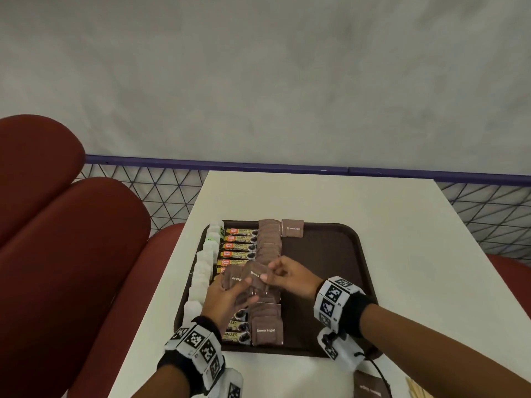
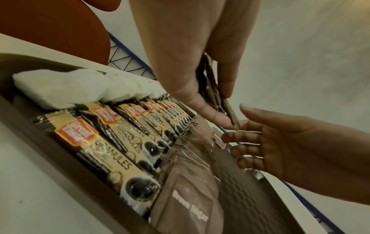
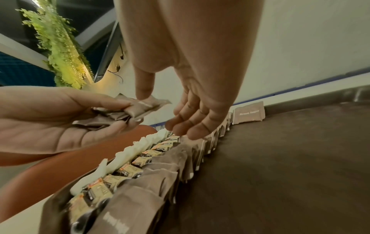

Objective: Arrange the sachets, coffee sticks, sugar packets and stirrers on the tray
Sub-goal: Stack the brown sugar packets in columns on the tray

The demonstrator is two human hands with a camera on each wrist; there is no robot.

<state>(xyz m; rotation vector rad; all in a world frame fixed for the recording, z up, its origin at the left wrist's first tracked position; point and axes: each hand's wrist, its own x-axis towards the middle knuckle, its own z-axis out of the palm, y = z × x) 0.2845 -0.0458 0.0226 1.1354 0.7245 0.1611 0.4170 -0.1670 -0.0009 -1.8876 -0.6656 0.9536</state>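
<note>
A brown tray [image 1: 330, 254] lies on the white table. It holds a left row of white sachets [image 1: 205, 262], a row of coffee sticks [image 1: 240, 247] and a row of overlapping brown sugar packets [image 1: 268, 245]. One more brown sugar packet [image 1: 292, 228] leans on the tray's far rim. My left hand [image 1: 238, 285] grips a fanned bunch of brown sugar packets [image 1: 244, 275] above the rows. My right hand [image 1: 270, 272] reaches in from the right. Its thumb [image 3: 144, 95] rests on the top packet [image 3: 148, 103] of the bunch, and its other fingers [image 3: 186, 128] hang relaxed below.
The tray's right half [image 3: 280, 158] is bare. Wooden stirrers [image 1: 416, 390] and a brown packet [image 1: 370, 384] lie on the table [image 1: 402, 225] near the front right. Red seats [image 1: 57, 225] stand to the left, and a mesh rail [image 1: 172, 185] runs behind.
</note>
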